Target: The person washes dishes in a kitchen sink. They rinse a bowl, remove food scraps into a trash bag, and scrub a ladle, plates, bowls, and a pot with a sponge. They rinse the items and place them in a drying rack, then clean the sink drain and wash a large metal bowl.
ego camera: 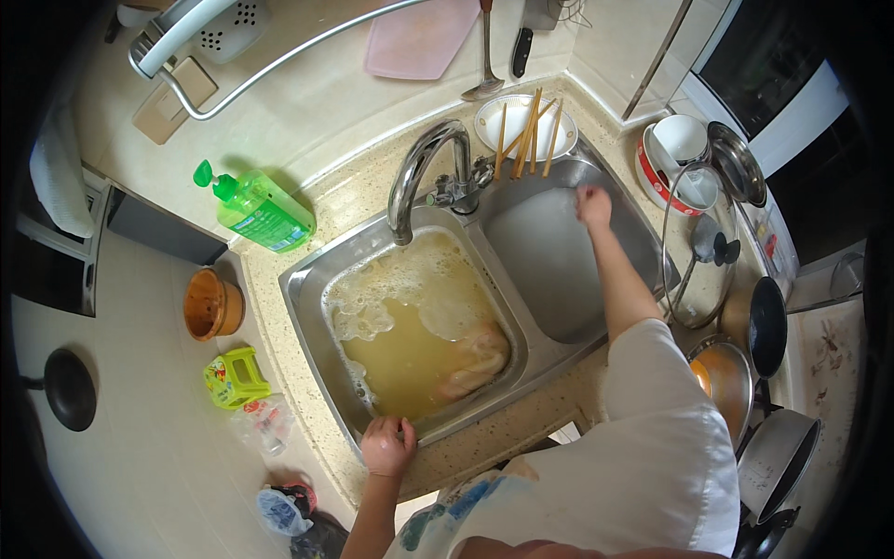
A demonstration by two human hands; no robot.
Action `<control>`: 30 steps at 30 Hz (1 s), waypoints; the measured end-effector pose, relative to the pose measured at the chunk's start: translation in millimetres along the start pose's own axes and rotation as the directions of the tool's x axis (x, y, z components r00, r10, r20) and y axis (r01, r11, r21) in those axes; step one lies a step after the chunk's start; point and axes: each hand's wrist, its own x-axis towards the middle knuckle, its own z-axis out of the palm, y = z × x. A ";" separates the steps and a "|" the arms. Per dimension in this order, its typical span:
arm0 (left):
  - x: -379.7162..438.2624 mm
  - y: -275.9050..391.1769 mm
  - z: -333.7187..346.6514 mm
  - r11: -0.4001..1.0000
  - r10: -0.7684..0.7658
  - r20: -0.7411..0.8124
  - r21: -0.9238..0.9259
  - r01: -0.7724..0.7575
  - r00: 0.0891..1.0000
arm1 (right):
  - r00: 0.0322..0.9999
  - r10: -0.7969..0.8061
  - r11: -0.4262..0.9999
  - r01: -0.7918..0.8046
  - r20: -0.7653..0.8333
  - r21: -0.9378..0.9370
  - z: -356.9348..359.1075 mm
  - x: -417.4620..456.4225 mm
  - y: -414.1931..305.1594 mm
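Note:
My left hand (387,445) rests with curled fingers on the front left corner of a steel double sink (527,328); no object shows in it. Murky yellowish water (398,356) with foam (419,272) fills the left basin. A pale thing like raw poultry (478,363) lies partly under it, near the front right corner. My right hand (594,207) is over the back of the right basin, where cloudy grey water (541,251) stands. Its fingers are partly hidden, so I cannot tell whether they hold anything. Several wooden chopsticks (531,133) lean across a white plate (515,112) just behind it.
A chrome faucet (405,175) arches over the left basin. Left of it stands a green soap bottle (269,213). Stacked bowls (670,168), a glass lid (688,279) and pots (775,461) crowd the right side. A wooden bucket (213,305) and green stool (236,377) are on the floor.

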 end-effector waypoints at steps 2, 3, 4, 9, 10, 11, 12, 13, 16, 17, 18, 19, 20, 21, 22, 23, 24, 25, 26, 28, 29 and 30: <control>0.7 -0.1 -0.3 1.000 0.014 -0.001 0.009 -0.014 1.000 | 0.993 0.100 0.967 -0.084 0.055 -0.240 19.1 -32.7 42.2; 0.8 -0.1 -0.5 1.000 0.018 -0.002 0.014 -0.018 1.000 | 0.991 0.012 0.876 0.053 0.131 -0.480 38.6 -47.3 48.7; 0.4 0.2 -0.5 1.000 0.021 0.002 0.017 -0.021 1.000 | 0.974 0.010 0.693 0.156 0.226 -0.704 54.4 -61.5 52.4; -1.2 1.5 -0.9 0.999 -0.002 0.040 0.034 0.001 0.999 | 0.977 -0.054 0.774 0.171 0.205 -0.610 73.4 -100.9 43.8; -1.3 1.7 -1.1 1.000 0.000 0.030 0.031 -0.001 1.000 | 0.958 -0.137 0.704 0.272 0.251 -0.656 66.1 -104.2 40.9; -1.5 1.9 -1.4 0.999 0.011 0.027 0.035 -0.012 1.000 | 0.932 -0.183 0.629 0.355 0.311 -0.692 58.7 -107.7 38.0; -1.6 2.1 -1.6 0.999 0.014 0.021 0.035 -0.014 1.000 | 0.904 -0.210 0.543 0.425 0.373 -0.724 51.3 -109.6 34.1; -1.8 2.2 -2.1 0.999 0.016 0.015 0.029 -0.017 1.000 | 0.883 -0.249 0.543 0.468 0.399 -0.697 44.8 -110.5 29.9; -1.8 1.9 -3.5 0.999 0.018 0.026 0.027 -0.019 0.999 | 0.861 -0.284 0.580 0.504 0.421 -0.640 32.5 -114.4 19.8; -2.1 1.5 -3.9 1.000 0.019 0.022 0.020 -0.019 1.000 | 0.876 -0.275 0.614 0.476 0.395 -0.629 29.8 -114.9 18.3; -2.9 1.3 -4.2 1.000 0.018 0.020 0.010 -0.018 1.000 | 0.888 -0.251 0.649 0.450 0.386 -0.613 26.5 -115.5 18.9; -3.1 0.8 -4.2 1.000 0.020 0.016 0.000 -0.020 1.000 | 0.883 -0.235 0.649 0.454 0.406 -0.611 22.6 -115.3 20.4; -3.4 0.4 -4.3 1.000 0.020 0.015 -0.007 -0.020 1.000 | 0.874 -0.205 0.656 0.457 0.441 -0.601 17.2 -115.2 23.6; -3.8 -0.1 -4.4 1.000 0.019 0.015 -0.013 -0.019 1.000 | 0.862 -0.209 0.661 0.473 0.462 -0.582 11.6 -115.7 27.8; -3.9 -0.6 -4.4 0.999 0.020 0.010 -0.028 -0.020 1.000 | 0.893 -0.149 0.675 0.406 0.424 -0.617 4.1 -116.8 33.3; -4.2 -1.3 -4.3 0.999 0.022 0.011 -0.025 -0.022 1.000 | 0.920 -0.125 0.686 0.351 0.372 -0.638 -4.5 -119.6 39.8; -4.0 -1.8 -4.0 0.999 0.026 0.006 -0.032 -0.025 1.000 | 0.949 -0.057 0.696 0.261 0.311 -0.669 -9.7 -122.1 43.0; -4.2 -2.6 -3.8 0.999 0.027 0.002 -0.037 -0.027 1.000 | 0.957 -0.034 0.663 0.236 0.287 -0.710 -15.3 -124.5 45.7; -4.2 -3.2 -3.5 0.999 0.032 -0.005 -0.034 -0.032 0.999 | 0.967 0.035 0.623 0.175 0.252 -0.762 -21.9 -125.0 47.4; -4.2 -4.0 -2.6 0.999 0.046 -0.008 -0.026 -0.046 0.999 | 0.966 0.037 0.598 0.183 0.255 -0.780 -23.9 -124.5 44.6; -4.1 -4.3 -2.2 0.998 0.047 -0.006 -0.032 -0.047 0.999 | 0.955 -0.031 0.616 0.251 0.295 -0.747 -19.5 -122.4 40.2; -3.9 -4.3 -1.9 0.998 0.048 -0.004 -0.037 -0.049 0.999 | 0.945 -0.125 0.621 0.311 0.301 -0.719 -14.6 -120.1 36.5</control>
